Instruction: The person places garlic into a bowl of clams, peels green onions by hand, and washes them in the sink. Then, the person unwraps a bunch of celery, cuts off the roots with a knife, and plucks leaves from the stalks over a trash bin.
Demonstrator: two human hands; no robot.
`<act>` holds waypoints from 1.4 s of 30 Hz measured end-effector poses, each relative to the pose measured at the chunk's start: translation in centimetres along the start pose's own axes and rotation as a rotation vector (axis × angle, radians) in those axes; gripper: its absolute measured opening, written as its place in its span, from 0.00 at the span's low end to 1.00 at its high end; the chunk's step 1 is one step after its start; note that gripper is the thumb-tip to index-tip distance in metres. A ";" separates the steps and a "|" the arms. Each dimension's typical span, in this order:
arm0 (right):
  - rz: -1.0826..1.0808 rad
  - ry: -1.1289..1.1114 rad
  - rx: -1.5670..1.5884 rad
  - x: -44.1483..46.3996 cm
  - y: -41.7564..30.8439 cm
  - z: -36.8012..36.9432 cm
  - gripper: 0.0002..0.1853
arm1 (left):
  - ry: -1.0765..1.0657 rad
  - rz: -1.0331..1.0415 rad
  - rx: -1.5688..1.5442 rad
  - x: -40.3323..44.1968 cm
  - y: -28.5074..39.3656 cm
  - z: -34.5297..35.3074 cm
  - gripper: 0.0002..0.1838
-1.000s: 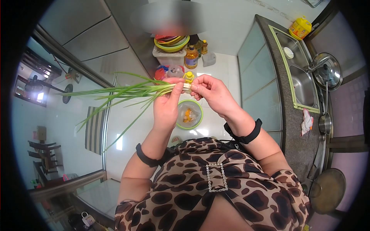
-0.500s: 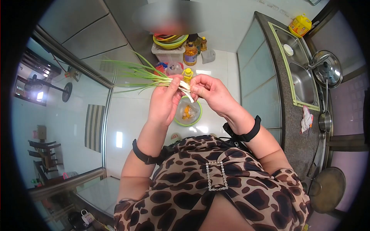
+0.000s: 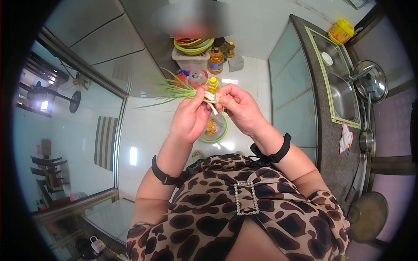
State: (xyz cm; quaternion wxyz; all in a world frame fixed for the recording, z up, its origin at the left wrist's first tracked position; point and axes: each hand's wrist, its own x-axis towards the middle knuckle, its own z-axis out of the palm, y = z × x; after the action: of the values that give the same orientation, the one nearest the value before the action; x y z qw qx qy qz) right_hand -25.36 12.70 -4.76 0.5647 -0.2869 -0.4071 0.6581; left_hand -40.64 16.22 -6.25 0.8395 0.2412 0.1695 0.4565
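Observation:
A bunch of green onions (image 3: 185, 92) lies across my two hands, green tops to the left and white ends to the right. My left hand (image 3: 191, 113) is closed around the stalks, thumb on top. At the white ends, my right hand (image 3: 238, 106) pinches with thumb and fingertips; the exact bit between them is too small to make out. Below the hands on the floor stands a green-rimmed bin (image 3: 221, 135) lined with a clear bag, with orange-yellow scraps inside. One white stalk hangs down above it.
Oil bottles (image 3: 215, 61), a white crate (image 3: 190, 59) and stacked basins (image 3: 193, 47) stand on the floor ahead. To the right runs a counter (image 3: 329, 143) with a double sink (image 3: 342, 95), a cloth (image 3: 346, 138) and pans. A glass door (image 3: 87, 143) is at left.
The green onions have shifted slightly right, and their leaves have swung and bunched closer. Both hands stay together at the white ends, my right fingers moving a little.

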 end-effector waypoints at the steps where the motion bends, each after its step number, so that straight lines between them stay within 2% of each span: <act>1: 0.004 -0.003 -0.001 0.2 0.3 0.1 0.06 | 0.061 0.044 -0.003 0.1 -0.1 0.0 0.12; 3: -0.128 0.157 -0.102 0.8 0.7 0.1 0.05 | 0.099 0.105 0.024 0.1 0.0 0.2 0.12; 4: -0.124 0.153 -0.103 0.9 0.6 0.2 0.05 | 0.137 0.161 0.056 0.0 0.1 0.4 0.11; 9: -0.130 0.223 -0.305 1.6 0.7 0.0 0.06 | 0.187 0.178 0.149 -0.6 0.5 0.5 0.10; 13: -0.088 0.204 -0.391 1.9 0.8 -0.5 0.06 | 0.240 0.197 0.199 -0.5 0.2 -0.2 0.11; 15: 0.009 0.257 -0.460 2.1 0.6 -0.8 0.06 | 0.274 0.204 0.248 -0.5 0.0 -0.2 0.11; 20: 0.085 0.230 -0.403 2.3 0.6 -1.1 0.05 | 0.303 0.192 0.357 -0.4 0.0 -0.7 0.12; 23: 0.141 0.258 -0.254 2.4 1.0 -1.5 0.05 | 0.302 0.212 0.344 -0.2 -0.3 -0.9 0.13; 28: 0.215 0.207 0.223 2.3 2.1 -2.0 0.04 | 0.284 0.220 0.265 0.0 -1.1 -1.2 0.12; 32: 0.212 0.215 0.348 2.3 2.7 -1.4 0.06 | 0.294 0.260 0.182 0.0 -1.5 -2.4 0.12; 34: 0.151 0.109 0.488 3.0 3.2 -2.2 0.06 | 0.296 0.268 0.145 -0.4 -1.3 -3.4 0.12; 36: 0.118 0.219 0.475 3.5 3.1 -2.6 0.05 | 0.377 0.308 0.177 -1.2 -0.1 -4.5 0.12; 37: 0.181 0.250 0.292 3.7 3.2 -2.9 0.05 | 0.382 0.284 0.174 -1.8 0.6 -5.0 0.12; 39: 0.305 0.290 0.027 4.3 4.6 -4.3 0.06 | 0.519 0.176 0.417 -3.1 1.7 -6.3 0.12; 40: 0.325 0.306 0.030 4.6 5.9 -5.2 0.06 | 0.531 0.154 0.408 -3.7 2.0 -6.7 0.12; 42: 0.466 0.344 -0.227 5.2 8.9 -6.9 0.05 | 0.592 0.092 0.397 -5.0 2.5 -7.5 0.13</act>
State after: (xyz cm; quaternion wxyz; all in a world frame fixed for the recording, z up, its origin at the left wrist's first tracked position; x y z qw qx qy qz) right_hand -25.14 19.01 -15.45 0.4233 -0.5410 -0.2997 0.6621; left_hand -48.77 15.07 -10.75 0.6693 0.2645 0.4796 0.5020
